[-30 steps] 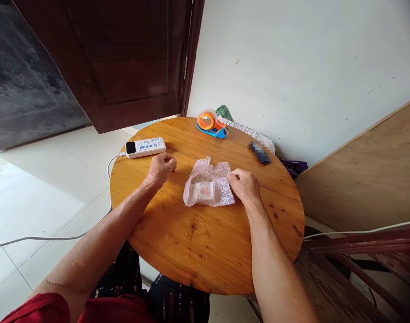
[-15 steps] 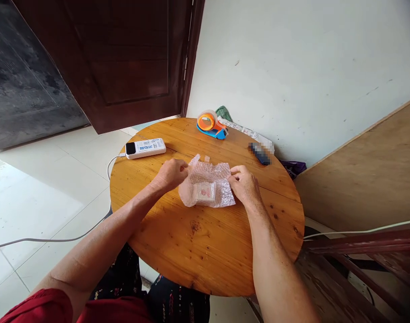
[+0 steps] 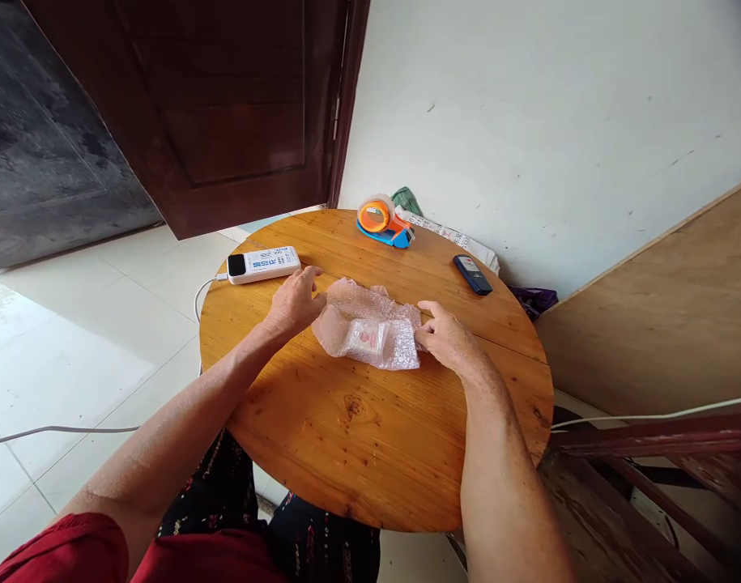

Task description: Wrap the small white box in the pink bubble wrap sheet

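Note:
A sheet of pinkish bubble wrap [image 3: 370,324] lies on the round wooden table [image 3: 370,453], folded over a small white packet with a red mark [image 3: 366,335]. My left hand [image 3: 294,301] rests on the wrap's left edge, fingers stretched out and pressing it flat. My right hand [image 3: 446,340] pinches the wrap's right edge between thumb and fingers.
A white power strip [image 3: 263,264] with a cable [image 3: 72,429] trailing to the tiled floor lies at the table's far left. An orange and blue tape dispenser [image 3: 382,222] and a dark phone [image 3: 473,274] sit near the wall. A dark door stands behind; wooden boards lean at the right.
My left hand came from a fist beside the wrap, took its left flap and folded it down flat. The wrap now lies lower and wider, shifted slightly left.

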Available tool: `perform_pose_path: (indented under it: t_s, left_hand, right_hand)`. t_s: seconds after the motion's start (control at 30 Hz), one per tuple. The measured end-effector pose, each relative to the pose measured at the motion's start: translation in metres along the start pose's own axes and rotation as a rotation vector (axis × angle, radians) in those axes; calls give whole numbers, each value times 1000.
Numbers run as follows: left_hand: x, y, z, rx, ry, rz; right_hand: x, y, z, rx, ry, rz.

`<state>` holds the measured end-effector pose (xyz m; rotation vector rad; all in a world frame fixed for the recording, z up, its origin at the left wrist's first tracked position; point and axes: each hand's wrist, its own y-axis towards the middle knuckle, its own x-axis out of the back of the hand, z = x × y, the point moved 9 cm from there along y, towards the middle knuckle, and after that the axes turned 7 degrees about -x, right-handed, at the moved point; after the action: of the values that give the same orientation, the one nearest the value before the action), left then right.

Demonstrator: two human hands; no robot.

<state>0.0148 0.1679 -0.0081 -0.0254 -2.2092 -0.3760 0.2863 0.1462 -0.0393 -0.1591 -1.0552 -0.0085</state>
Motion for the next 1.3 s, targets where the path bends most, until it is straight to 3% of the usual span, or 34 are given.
perform_pose_path:
  t_s: [0.1, 0.2, 0.3, 0.37, 0.47, 0.6, 0.7, 0.83, 0.97, 1.03, 1.2, 1.3]
  left_hand:
    - [6, -11, -38, -262, -22, -14]
    - [-13, -26, -73, -487, -160, 225]
    - [-30, -33, -83, -541, -212, 381]
    - [-33, -33, -83, -549, -184, 365]
    - [-29, -37, -85, -584, -159, 320]
    - [-15, -61, -98, -654, 10, 275]
    - [-10, -94, -106, -696, 212, 282]
    - [-18, -143, -108, -753, 270, 479]
    - [-19, -160, -106, -712, 151, 651]
    - [-13, -149, -102, -625, 105, 621]
    - [20, -92, -65, -197, 52, 230]
    - [17, -74, -64, -237, 111, 148]
  right_hand:
    - [3, 0, 0, -5, -43, -36]
    - [5, -1, -2, -21, -76, -61]
    - [8, -1, -3, -23, -54, -99]
    - [18, -4, 5, 35, 38, -198]
    - [33, -16, 28, 239, 241, -323]
    - [24, -30, 58, 464, 236, -195]
    - [8, -26, 53, 386, 85, -81]
    - [-5, -18, 36, 245, -27, 22]
    - [-6, -19, 34, 235, -39, 66]
    - [-8, -21, 34, 250, -28, 119]
    - [-13, -24, 40, 366, -34, 202]
    - [-14, -27, 44, 399, -105, 192]
